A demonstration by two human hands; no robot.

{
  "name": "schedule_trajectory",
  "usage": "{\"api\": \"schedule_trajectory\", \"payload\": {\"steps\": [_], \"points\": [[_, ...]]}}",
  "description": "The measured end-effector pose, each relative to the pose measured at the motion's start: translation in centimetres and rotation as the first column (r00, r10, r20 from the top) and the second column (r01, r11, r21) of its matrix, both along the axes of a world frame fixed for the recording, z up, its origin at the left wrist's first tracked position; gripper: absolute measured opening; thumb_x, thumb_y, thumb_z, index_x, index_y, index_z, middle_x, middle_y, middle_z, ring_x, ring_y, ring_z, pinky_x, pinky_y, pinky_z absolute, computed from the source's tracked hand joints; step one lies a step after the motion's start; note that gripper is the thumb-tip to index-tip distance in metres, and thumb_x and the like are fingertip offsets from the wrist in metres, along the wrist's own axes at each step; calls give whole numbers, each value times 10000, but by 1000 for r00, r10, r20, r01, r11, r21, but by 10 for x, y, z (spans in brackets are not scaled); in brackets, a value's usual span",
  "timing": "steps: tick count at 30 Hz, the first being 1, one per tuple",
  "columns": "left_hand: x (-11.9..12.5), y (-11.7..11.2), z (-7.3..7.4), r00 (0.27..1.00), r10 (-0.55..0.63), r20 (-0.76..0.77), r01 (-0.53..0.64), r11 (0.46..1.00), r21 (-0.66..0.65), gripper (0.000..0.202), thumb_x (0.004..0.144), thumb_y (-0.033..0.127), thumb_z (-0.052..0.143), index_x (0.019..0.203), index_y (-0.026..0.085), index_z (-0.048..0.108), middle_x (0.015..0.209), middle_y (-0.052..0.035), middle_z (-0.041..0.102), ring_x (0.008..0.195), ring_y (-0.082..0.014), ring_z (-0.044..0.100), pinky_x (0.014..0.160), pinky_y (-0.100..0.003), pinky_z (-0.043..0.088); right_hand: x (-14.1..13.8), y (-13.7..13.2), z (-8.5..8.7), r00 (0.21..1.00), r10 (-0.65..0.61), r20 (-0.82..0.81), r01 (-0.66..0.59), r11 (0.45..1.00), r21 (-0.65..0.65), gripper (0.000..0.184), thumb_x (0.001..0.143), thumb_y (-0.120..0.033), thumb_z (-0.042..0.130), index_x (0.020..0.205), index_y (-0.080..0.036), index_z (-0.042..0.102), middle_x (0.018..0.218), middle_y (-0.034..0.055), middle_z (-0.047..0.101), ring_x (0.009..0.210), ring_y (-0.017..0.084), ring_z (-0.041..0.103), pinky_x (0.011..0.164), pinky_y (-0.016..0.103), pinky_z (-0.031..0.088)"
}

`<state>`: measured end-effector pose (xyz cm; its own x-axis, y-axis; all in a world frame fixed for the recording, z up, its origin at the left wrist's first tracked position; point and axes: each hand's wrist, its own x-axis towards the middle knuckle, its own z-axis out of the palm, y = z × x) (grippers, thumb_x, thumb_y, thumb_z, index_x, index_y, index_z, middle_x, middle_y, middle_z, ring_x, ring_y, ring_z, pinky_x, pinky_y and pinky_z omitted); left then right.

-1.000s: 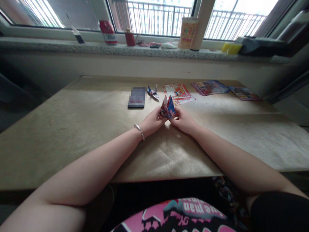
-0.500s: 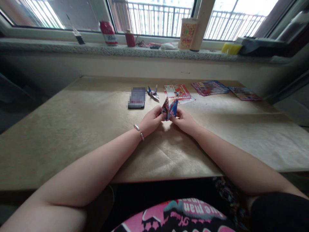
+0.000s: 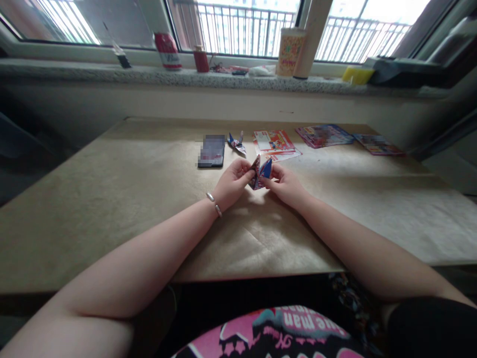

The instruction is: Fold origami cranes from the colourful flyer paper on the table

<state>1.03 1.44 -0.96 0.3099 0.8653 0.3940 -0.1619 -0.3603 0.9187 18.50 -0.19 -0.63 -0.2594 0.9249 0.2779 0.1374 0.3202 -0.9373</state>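
Observation:
A small folded paper figure (image 3: 260, 172) printed in blue, red and white is pinched between both of my hands just above the table. My left hand (image 3: 233, 183), with a silver bracelet on its wrist, grips the figure's left side with curled fingers. Gripping the right side is my right hand (image 3: 285, 185), fingers closed on the paper. A finished folded paper crane (image 3: 236, 142) stands on the table just beyond my hands.
A dark phone (image 3: 211, 150) lies left of the crane. Colourful printed sheets (image 3: 275, 142) and more leaflets (image 3: 323, 135) lie at the back right of the brown paper-covered table (image 3: 112, 199). Cans and a cup (image 3: 289, 50) stand on the windowsill.
The paper figure has been pulled open and lowered: it stood as one upright point a second ago and now shows two spread flaps, held lower between my hands.

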Motion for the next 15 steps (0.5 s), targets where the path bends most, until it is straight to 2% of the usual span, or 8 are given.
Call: {"api": "schedule_trajectory", "payload": {"steps": [5, 10, 15], "points": [[1, -4, 2, 1000, 6, -30, -6, 1000, -7, 239, 805, 302, 709, 817, 165, 514, 737, 29, 584, 686, -93, 597, 673, -226, 527, 0, -1, 4, 985, -16, -169, 13, 1000, -19, 356, 735, -522, 708, 826, -212, 559, 751, -13, 641, 690, 143, 613, 685, 312, 524], [3, -7, 1, 999, 31, 33, -32, 999, 28, 282, 773, 311, 745, 893, 182, 526, 793, 19, 601, 681, -101, 620, 639, -237, 554, 0, -4, 6, 995, -46, -84, 45, 999, -21, 359, 713, -503, 732, 744, -204, 537, 701, -21, 600, 681, 145, 610, 641, 309, 536], [1, -7, 3, 996, 84, 11, -85, 990, 109, 218, 803, 315, 708, 897, 171, 574, 789, -1, 643, 696, -112, 638, 633, -230, 553, -1, -5, 4, 995, -86, -44, 88, 995, 44, 316, 708, -447, 742, 747, -205, 544, 709, -24, 598, 678, 126, 583, 605, 270, 515]]}}
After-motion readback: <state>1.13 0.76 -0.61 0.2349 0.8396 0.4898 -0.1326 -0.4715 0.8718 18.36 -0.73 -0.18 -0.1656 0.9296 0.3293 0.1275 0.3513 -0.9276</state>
